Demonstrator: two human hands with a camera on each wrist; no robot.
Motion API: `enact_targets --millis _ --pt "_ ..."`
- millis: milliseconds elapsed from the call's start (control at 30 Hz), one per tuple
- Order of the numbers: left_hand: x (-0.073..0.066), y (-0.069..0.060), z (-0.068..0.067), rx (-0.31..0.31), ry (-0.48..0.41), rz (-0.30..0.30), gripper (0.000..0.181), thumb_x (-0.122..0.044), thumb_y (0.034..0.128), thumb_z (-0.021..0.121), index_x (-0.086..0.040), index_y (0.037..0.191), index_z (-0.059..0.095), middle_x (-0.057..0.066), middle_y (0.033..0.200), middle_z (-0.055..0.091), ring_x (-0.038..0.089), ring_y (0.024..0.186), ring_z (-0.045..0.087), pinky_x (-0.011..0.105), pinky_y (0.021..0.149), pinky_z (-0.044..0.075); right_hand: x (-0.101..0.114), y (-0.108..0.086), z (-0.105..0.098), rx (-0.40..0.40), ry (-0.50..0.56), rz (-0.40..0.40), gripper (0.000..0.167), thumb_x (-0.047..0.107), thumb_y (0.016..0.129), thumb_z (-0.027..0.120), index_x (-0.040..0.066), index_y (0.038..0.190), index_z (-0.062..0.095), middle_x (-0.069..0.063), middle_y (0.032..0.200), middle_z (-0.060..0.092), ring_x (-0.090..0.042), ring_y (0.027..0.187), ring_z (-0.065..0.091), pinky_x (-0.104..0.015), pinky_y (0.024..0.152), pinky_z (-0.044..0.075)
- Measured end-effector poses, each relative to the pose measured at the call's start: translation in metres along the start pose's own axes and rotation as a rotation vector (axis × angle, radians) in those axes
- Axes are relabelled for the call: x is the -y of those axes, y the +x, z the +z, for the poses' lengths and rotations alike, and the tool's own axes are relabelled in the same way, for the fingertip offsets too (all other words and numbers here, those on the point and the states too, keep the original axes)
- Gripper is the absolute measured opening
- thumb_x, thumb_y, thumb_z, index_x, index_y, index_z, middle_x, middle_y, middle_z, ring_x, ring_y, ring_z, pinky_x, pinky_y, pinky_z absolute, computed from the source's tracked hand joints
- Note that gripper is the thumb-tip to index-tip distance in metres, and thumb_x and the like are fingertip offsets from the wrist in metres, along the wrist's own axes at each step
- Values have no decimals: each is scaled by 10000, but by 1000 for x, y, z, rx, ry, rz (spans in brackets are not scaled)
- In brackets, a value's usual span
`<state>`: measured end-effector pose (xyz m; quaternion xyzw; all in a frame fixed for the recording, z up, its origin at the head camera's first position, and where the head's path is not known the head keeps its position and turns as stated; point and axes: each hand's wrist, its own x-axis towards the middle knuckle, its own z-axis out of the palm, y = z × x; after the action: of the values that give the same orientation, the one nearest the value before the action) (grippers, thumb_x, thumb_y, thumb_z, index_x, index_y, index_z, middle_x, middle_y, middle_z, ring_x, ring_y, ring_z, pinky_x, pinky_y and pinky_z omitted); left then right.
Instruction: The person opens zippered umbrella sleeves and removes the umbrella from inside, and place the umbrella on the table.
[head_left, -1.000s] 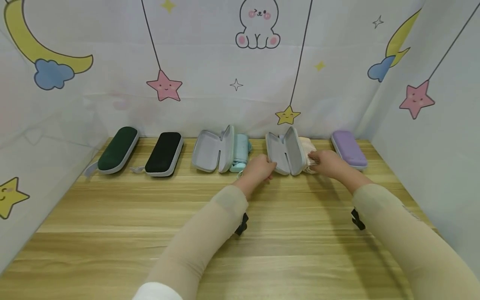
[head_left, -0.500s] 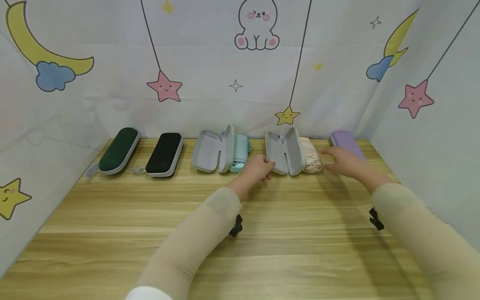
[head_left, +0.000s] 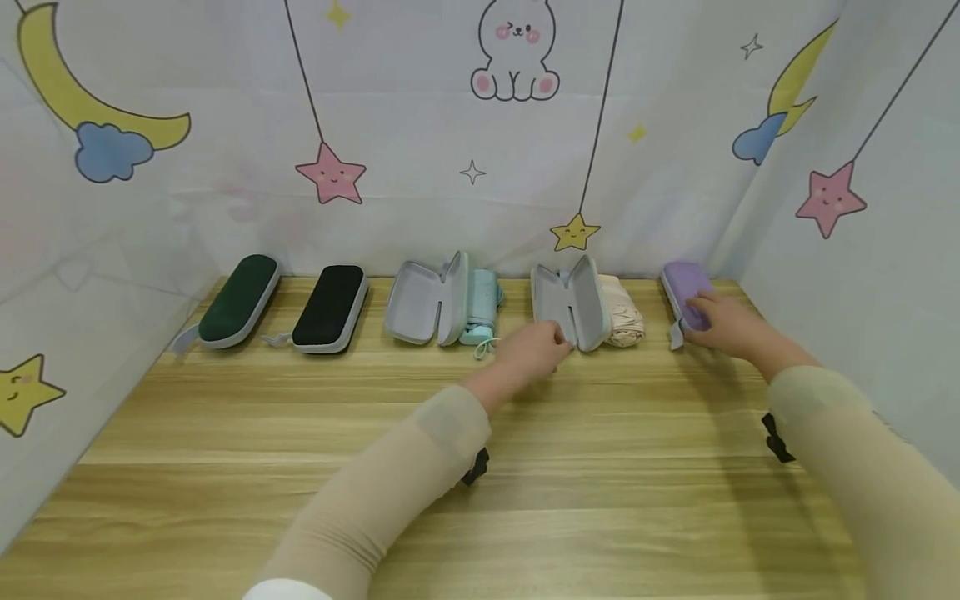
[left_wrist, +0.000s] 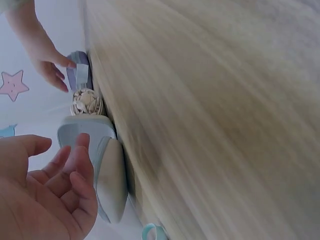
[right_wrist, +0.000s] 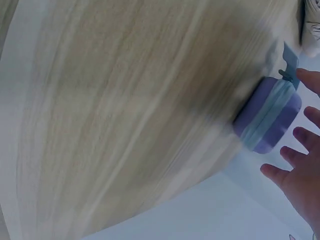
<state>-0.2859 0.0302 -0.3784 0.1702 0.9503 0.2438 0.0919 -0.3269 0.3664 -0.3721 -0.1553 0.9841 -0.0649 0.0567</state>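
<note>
My right hand (head_left: 727, 325) is at the front end of a closed purple zip case (head_left: 684, 279), its fingers spread over the end in the head view. In the right wrist view the fingers look straight, near the purple case (right_wrist: 267, 115) and its grey pull tab (right_wrist: 291, 62); contact is unclear. My left hand (head_left: 531, 352), fingers loosely bent and holding nothing, hovers before an open case (head_left: 592, 304) with a grey lining. Against that case's right side lies a rolled cream fabric bundle (head_left: 622, 312), also visible in the left wrist view.
Further left, another open grey-lined case (head_left: 414, 302) has a teal folded umbrella (head_left: 482, 300) with a cord loop beside it. A black case (head_left: 330, 307) and a dark green case (head_left: 240, 300) lie closed. A printed white curtain (head_left: 420, 125) backs the wooden table (head_left: 600, 500).
My right hand has left the cream bundle and moved right to the purple case. My left hand has come away from the open case's front corner and shifted slightly right and nearer.
</note>
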Motion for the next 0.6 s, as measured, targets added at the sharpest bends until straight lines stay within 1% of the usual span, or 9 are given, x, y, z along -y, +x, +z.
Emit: enact_targets --millis 33,133,233,267,333,433,533,600 --pt "-1 1 3 -4 27 14 236 -367 1004 510 -168 1027 634 -62 792 630 123 679 568 300 604 457 -1 0 1 9 13 7 686 246 923 630 -166 1394 350 -436 1431 232 -607 1277 268 -657 1031 257" --pt "-6 2 9 -9 86 42 216 -377 989 535 -191 1020 641 -71 854 628 111 701 561 295 619 456 -3 0 3 4 33 17 684 246 922 616 -159 1400 342 -444 1390 305 -593 1239 351 -654 993 314" --pt "-10 3 14 6 124 66 196 -380 981 550 -210 1012 642 -86 885 621 99 706 557 292 610 455 -3 -2 4 -22 31 16 643 247 920 611 -139 1379 378 -431 1277 453 -557 1115 496 -631 895 401" --pt "-12 2 15 16 136 71 193 -381 979 551 -214 1012 641 -86 885 620 100 704 557 296 603 456 -3 -3 4 -30 26 14 630 244 917 613 -133 1370 390 -418 1215 506 -533 1050 541 -617 852 424" --pt "-14 2 18 29 170 89 194 -383 982 546 -216 1010 641 -89 878 620 100 696 559 296 598 456 -3 -5 5 -39 9 11 608 246 915 617 -119 1355 409 -385 1122 570 -484 959 589 -594 795 446" --pt "-17 0 21 43 208 102 207 -390 989 533 -217 1018 643 -95 885 630 94 698 560 306 608 459 0 -9 6 -37 -38 2 597 264 908 625 -102 1341 437 -321 1027 626 -415 872 620 -568 745 463" --pt "-19 -3 21 46 235 108 220 -395 994 522 -219 1032 648 -98 904 644 90 710 562 314 629 464 5 -13 7 -29 -83 -3 600 292 897 639 -88 1328 465 -303 1013 642 -417 864 633 -566 733 472" --pt "-20 -5 20 51 233 105 220 -393 995 523 -220 1043 649 -97 909 646 90 720 563 315 639 465 10 -16 6 -24 -106 -9 599 305 893 651 -81 1319 485 -298 1012 645 -417 858 635 -561 715 477"
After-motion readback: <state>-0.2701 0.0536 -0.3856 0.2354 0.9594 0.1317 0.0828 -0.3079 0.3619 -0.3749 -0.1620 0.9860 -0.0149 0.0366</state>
